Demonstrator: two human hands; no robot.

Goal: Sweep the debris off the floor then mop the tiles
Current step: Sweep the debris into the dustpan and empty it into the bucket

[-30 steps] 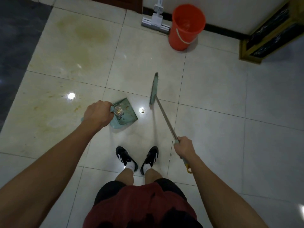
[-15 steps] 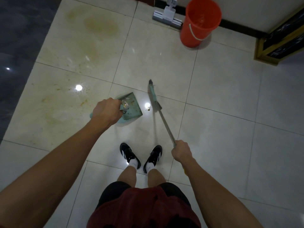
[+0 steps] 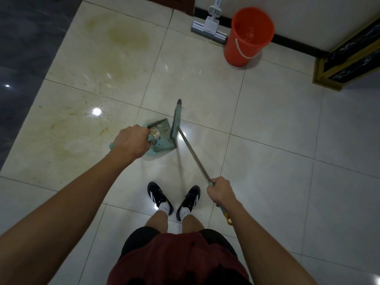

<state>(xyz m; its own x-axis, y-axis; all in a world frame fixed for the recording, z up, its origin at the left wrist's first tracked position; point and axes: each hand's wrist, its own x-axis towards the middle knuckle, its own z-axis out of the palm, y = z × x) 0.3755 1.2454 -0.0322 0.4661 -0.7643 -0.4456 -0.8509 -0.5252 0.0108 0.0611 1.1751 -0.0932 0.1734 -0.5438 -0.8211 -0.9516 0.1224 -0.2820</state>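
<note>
My left hand (image 3: 130, 141) grips the handle of a teal dustpan (image 3: 163, 138) resting on the beige tiles ahead of my feet. Crumpled shiny debris (image 3: 154, 134) lies inside the pan near the handle. My right hand (image 3: 220, 192) grips the metal handle of a teal broom (image 3: 176, 121), whose head stands against the pan's open right edge. A white flat mop (image 3: 209, 30) leans at the far wall beside an orange bucket (image 3: 247, 37).
Brownish stains (image 3: 127, 37) mark the tiles at the far left, with smaller marks left of the pan. A dark floor strip (image 3: 22, 48) runs along the left. A black cabinet with a gold frame (image 3: 349, 56) stands at the far right. My shoes (image 3: 173, 199) are below the pan.
The broom head has swept left from a gap beside the dustpan to touch the pan's open edge. My left hand has kept its hold on the pan handle.
</note>
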